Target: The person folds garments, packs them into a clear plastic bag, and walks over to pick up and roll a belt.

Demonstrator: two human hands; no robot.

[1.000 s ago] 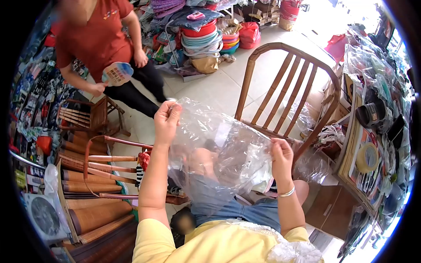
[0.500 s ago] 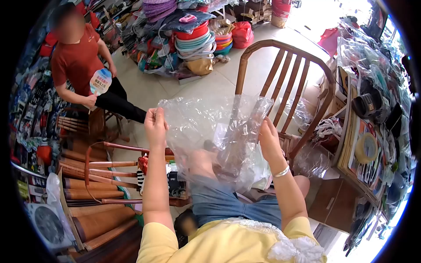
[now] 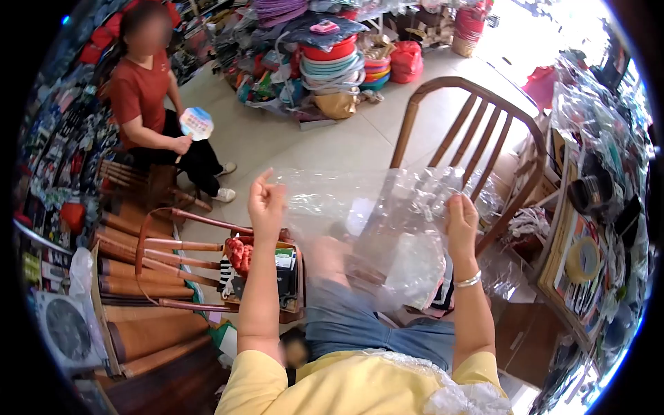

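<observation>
A clear plastic bag [image 3: 373, 214] is stretched out in front of me, above my lap. My left hand [image 3: 268, 205] pinches its upper left corner, with the index finger pointing up. At the opposite side my right hand [image 3: 461, 220] grips the upper right corner, fingers closed. Through the film I see my knee and part of a wooden chair [image 3: 477, 114]. Beneath the bag, near my right forearm, some folded striped cloth [image 3: 443, 297] partly shows.
A person in a red shirt [image 3: 142, 93] sits at the left holding a round fan [image 3: 197, 123]. Left of my legs, a bamboo chair [image 3: 197, 245] bears a box of goods. A table with a tape roll [image 3: 582, 259] stands right. Stacked basins [image 3: 332, 69] are at the back.
Both hands have moved a little to the right in view, and the bag's top edge is pulled straighter. The view has shifted, and the seated person's shoes now show.
</observation>
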